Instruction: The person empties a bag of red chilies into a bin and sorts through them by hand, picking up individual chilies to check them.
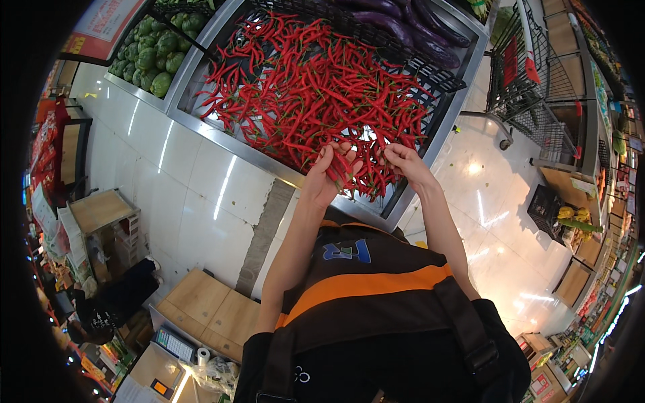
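Red chili peppers [322,90] lie loosely heaped in a metal-edged display bin [237,151] before me. My left hand [327,174], palm up at the near edge of the heap, holds several red chilies across its palm and fingers. To its right, my right hand [403,162] hovers over the near right corner of the bin, thumb and fingertips close together beside the chilies. Whether a chili is between those fingertips I cannot tell.
Purple eggplants [393,25] lie behind a black plastic divider [418,65]. Small green pumpkins [151,53] fill a neighbouring bin. A shopping cart [529,85] stands at the right. At the lower left are a wooden counter [211,312] and a person in dark clothes [111,307].
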Demonstrator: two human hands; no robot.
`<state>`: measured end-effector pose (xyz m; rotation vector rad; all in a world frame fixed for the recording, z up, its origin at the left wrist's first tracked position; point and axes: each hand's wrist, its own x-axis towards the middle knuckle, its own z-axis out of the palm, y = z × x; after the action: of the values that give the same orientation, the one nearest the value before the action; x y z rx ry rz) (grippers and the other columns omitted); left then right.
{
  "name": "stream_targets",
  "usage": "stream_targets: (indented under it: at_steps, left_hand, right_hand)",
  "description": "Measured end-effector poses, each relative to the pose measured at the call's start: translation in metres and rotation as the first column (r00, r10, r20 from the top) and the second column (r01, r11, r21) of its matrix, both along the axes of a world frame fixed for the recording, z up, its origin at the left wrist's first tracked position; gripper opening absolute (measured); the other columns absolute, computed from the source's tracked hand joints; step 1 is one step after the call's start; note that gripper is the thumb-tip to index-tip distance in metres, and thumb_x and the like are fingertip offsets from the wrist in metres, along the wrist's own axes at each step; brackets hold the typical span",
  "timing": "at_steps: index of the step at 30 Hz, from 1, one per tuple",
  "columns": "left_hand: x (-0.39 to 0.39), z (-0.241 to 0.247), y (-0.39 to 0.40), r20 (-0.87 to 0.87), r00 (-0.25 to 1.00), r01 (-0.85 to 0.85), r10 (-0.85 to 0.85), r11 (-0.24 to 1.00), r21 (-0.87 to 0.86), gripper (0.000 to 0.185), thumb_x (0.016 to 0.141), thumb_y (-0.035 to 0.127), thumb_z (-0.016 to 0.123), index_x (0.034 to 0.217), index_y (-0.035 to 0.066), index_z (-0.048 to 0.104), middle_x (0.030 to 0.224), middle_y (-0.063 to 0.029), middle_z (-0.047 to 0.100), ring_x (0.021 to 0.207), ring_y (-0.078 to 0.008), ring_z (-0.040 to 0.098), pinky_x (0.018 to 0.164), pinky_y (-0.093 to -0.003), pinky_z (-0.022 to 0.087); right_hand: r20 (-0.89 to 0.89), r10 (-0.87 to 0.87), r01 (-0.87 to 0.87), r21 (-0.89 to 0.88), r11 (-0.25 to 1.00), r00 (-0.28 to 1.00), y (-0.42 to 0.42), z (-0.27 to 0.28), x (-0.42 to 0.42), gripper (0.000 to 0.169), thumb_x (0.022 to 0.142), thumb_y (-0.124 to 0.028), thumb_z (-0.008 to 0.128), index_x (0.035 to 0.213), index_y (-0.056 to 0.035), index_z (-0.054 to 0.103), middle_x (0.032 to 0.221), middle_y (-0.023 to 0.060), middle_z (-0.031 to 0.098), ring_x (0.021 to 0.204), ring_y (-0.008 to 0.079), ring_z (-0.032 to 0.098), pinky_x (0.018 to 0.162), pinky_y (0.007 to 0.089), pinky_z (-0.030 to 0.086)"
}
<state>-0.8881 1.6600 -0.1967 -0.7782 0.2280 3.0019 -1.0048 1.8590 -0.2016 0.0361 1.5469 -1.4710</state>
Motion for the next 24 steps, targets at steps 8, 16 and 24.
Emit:
stream_targets:
  at_steps: [8,16,24]
  left_hand:
    - [-0.003,0.003,0.001,0.065,0.998,0.021,-0.016,0.996,-0.089,0.011,0.095,0.017,0.052,0.102,0.01,0.057,0.103,-0.0069,0.063,0.089,-0.0177,0.062,0.087,-0.0423,0.052]
    - [-0.006,-0.003,0.012,0.164,0.98,0.163,-0.108,0.913,-0.374,0.013,0.088,0.012,0.064,0.1,0.008,0.06,0.092,-0.0049,0.063,0.072,-0.0095,0.057,0.059,-0.0255,0.048]
    - [0.011,-0.011,-0.041,0.185,0.971,-0.067,0.152,0.915,-0.397,0.01,0.088,0.016,0.063,0.094,0.009,0.061,0.088,-0.0028,0.064,0.068,-0.0087,0.056,0.05,-0.0233,0.041]
  right_hand:
    - [-0.01,-0.014,0.013,-0.103,0.995,1.0,-0.009,0.023,0.017,0.023,0.096,-0.03,0.053,0.105,-0.0095,0.056,0.089,-0.0049,0.057,0.08,0.0033,0.049,0.066,0.0188,0.037]
    - [-0.5,0.233,-0.22,0.086,0.972,0.834,-0.02,0.019,0.039,0.019,0.093,-0.021,0.054,0.101,-0.0034,0.054,0.085,0.0091,0.058,0.077,0.02,0.053,0.074,0.0334,0.044]
    - [-0.58,0.698,-0.123,0.726,0.677,0.42,-0.001,-0.003,0.044,0.016,0.083,-0.029,0.062,0.085,-0.013,0.065,0.082,0.0042,0.065,0.083,0.0272,0.062,0.069,0.0411,0.047]
